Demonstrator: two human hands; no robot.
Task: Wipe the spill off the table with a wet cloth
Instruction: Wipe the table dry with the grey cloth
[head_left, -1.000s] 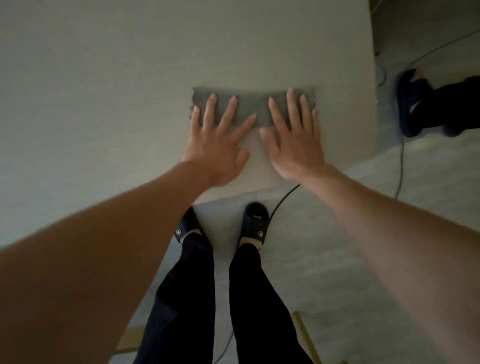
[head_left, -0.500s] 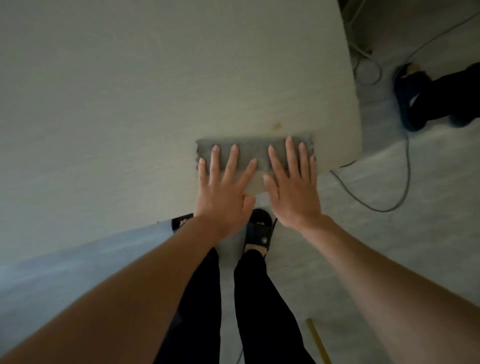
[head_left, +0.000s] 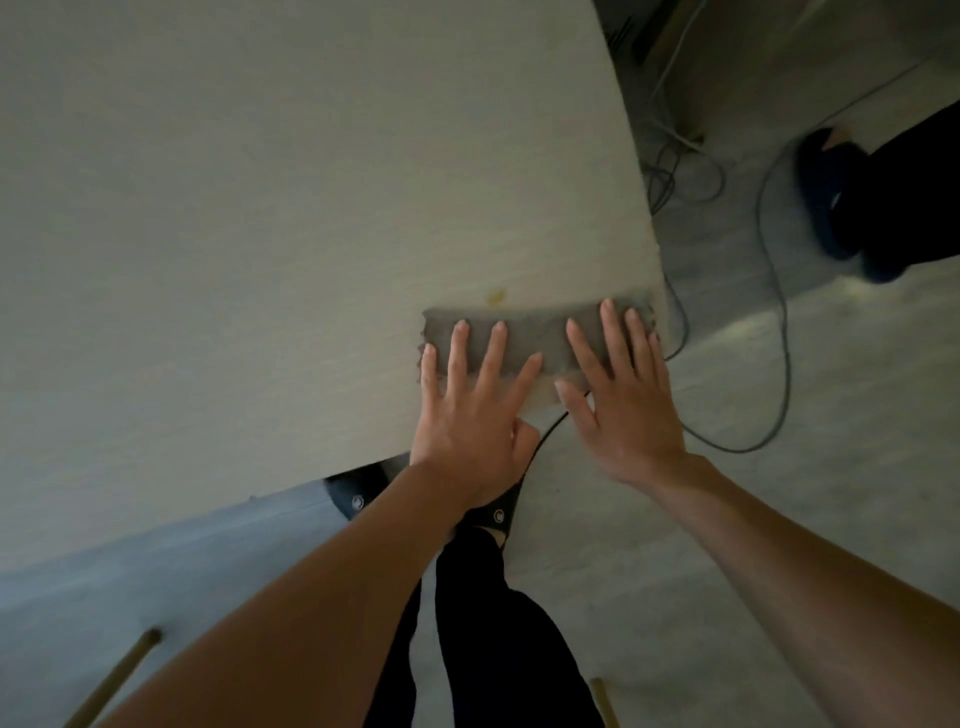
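Both flat hands, left (head_left: 470, 415) and right (head_left: 621, 395), press the cloth (head_left: 535, 335) lying crosswise, with the spill (head_left: 494, 296) just beyond its far edge.

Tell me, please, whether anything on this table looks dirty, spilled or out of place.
Yes. A small yellowish stain remains on the pale tabletop, just beyond the far edge of the flat grey cloth. Both hands, left and right, press the cloth with straight fingers, near the table corner.
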